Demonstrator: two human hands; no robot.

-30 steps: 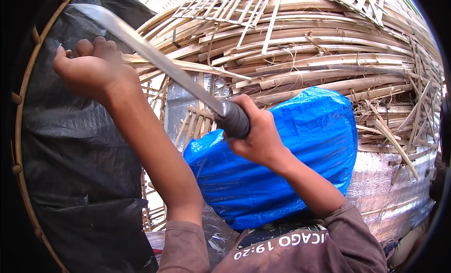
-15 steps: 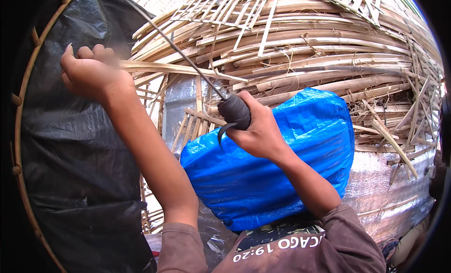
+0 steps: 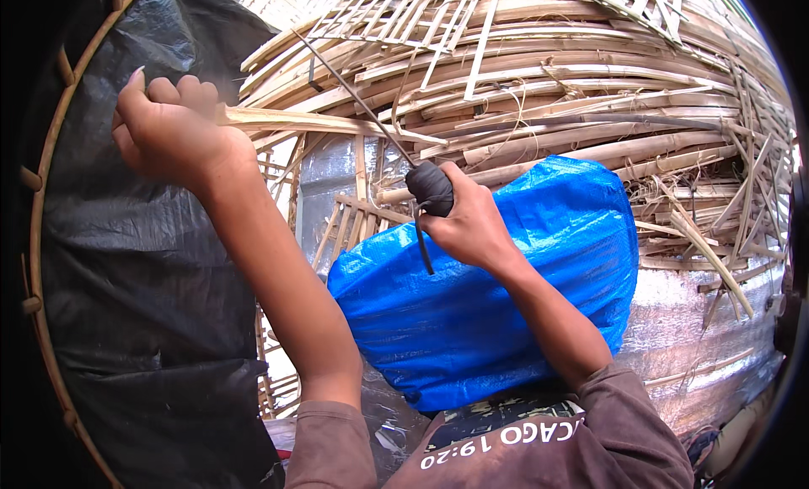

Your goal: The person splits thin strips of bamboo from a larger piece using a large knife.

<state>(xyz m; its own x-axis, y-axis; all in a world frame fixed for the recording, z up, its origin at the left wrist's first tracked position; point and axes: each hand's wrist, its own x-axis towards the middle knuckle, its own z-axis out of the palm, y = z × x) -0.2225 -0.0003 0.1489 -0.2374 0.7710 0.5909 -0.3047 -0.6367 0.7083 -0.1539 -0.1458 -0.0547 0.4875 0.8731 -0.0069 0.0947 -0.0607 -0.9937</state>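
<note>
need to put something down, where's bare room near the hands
Blue sheet: bare between left forearm and right forearm. Silvery sheet: bare just right of the blue, above a thin strip. Crowded: the top, with stacked bamboo, and between left hand and right hand, where knife and split piece cross in view.

Along my left side there hangs a wrinkled black sheet, and beside its outer edge runs a thin bamboo pole with short stubs. In front of my body is spread a blue sheet, shiny and full of creases. Beyond it lies a big pile of split bamboo, with one slatted panel on its top. At the right, a loose strip slants down over a silvery sheet, which reflects the light.
</note>
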